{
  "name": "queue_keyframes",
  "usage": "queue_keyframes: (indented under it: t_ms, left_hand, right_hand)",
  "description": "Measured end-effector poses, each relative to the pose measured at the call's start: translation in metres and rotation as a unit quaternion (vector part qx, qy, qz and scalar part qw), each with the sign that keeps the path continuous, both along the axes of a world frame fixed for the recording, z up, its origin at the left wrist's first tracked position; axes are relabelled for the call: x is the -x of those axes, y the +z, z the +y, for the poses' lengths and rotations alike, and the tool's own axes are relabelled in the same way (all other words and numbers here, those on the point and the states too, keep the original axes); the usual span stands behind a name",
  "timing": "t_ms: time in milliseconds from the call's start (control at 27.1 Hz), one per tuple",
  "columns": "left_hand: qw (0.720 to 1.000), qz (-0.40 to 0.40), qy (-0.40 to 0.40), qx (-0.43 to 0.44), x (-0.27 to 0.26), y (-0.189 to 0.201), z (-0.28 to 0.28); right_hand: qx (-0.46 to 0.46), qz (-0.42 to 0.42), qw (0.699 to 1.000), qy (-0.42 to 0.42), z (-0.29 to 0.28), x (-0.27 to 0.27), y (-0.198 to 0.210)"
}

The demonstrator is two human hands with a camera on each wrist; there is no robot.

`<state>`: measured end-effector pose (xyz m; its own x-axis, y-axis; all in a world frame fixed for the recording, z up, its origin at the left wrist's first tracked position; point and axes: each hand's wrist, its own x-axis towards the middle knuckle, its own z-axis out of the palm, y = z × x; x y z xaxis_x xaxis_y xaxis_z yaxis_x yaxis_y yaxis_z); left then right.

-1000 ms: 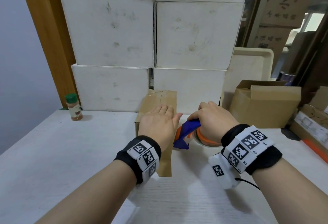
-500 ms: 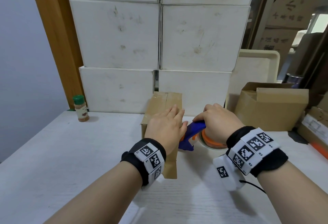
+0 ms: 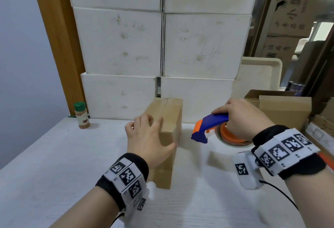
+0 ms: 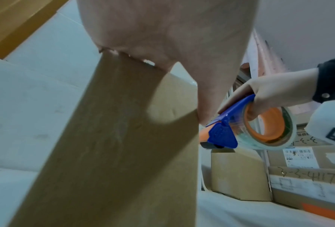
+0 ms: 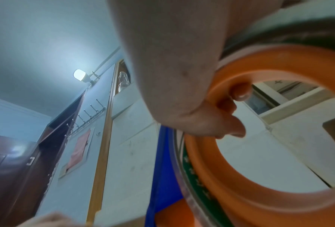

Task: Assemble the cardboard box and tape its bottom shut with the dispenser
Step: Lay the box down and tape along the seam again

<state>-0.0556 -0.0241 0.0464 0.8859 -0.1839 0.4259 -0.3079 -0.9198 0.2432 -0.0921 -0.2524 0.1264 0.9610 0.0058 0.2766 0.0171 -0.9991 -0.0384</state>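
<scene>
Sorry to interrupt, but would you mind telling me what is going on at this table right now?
A person is taping up a cardboard box that stands on a white table. The left hand rests on the box top and side, steadying it. The right hand grips a blue and orange tape dispenser, held in the air just right of the box and clear of it. Clear tape seems to run along the top seam. A spice jar and another cardboard box stand further back.

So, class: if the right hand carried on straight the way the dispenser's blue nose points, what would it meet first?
Probably the cardboard box: the right hand aims the dispenser leftward at its side, with only bare table between. Depth is uncertain.
</scene>
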Motion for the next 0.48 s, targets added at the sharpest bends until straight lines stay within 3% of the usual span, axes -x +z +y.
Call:
queue_keyframes:
  t_ms: [148, 295, 480]
  left_hand:
    - [0.998, 0.029, -0.060, 0.001, 0.002, 0.010, 0.025]
    - [0.977, 0.100, -0.175, 0.075, 0.006, 0.007, 0.041]
    - [0.930, 0.154, -0.165, 0.289, -0.005, 0.001, 0.028]
  right_hand:
    - [-0.028, -0.049, 0.998, -0.010, -0.011, 0.007, 0.023]
    - [-0.064, -0.086, 0.994, -0.005, -0.012, 0.010, 0.039]
    - [-0.095, -0.077, 0.993, 0.005, 0.001, 0.010, 0.042]
